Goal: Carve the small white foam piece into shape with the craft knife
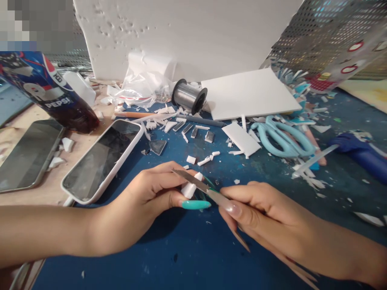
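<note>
My left hand (163,189) pinches a small white foam piece (190,189) between thumb and fingers. In my right hand (263,217) is a thin metal knife blade (190,179), gripped near its end behind the long pale thumbnail. The blade lies slantwise across the foam piece and seems to touch it. Any handle is hidden by the fingers. Small white foam offcuts (208,158) lie just beyond the hands on the blue work surface (181,262).
Two phones (104,159) and a Pepsi bottle (65,96) are on the left. A wire spool (189,96), a pencil (136,114) and a white foam board (248,96) lie behind the hands. Light-blue scissors (284,139) and a blue glue gun (359,149) are on the right.
</note>
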Action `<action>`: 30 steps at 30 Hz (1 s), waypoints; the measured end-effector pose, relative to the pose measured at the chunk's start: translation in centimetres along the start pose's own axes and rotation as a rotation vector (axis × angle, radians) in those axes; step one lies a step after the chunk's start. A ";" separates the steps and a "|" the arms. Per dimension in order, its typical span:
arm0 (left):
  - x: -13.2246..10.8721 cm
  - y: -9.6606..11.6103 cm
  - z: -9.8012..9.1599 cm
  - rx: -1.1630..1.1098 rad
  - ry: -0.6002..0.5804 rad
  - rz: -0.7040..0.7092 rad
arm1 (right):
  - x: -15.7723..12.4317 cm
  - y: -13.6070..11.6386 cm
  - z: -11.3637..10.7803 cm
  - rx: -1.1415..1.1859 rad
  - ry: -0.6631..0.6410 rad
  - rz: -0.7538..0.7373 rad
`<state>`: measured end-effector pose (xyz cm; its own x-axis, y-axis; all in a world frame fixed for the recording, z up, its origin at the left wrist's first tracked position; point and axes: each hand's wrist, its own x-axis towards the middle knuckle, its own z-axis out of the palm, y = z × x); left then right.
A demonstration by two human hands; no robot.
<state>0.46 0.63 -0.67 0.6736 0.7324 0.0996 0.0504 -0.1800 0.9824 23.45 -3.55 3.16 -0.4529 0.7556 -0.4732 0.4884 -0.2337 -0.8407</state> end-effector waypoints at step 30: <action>0.0 0.2 0.0 -0.016 -0.024 -0.016 | -0.2 -0.2 -0.4 0.176 -0.124 0.160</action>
<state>0.53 0.61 -0.51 0.6903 0.7190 0.0802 0.0499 -0.1579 0.9862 23.72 -3.37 3.54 -0.4736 0.6219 -0.6236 0.4288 -0.4557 -0.7801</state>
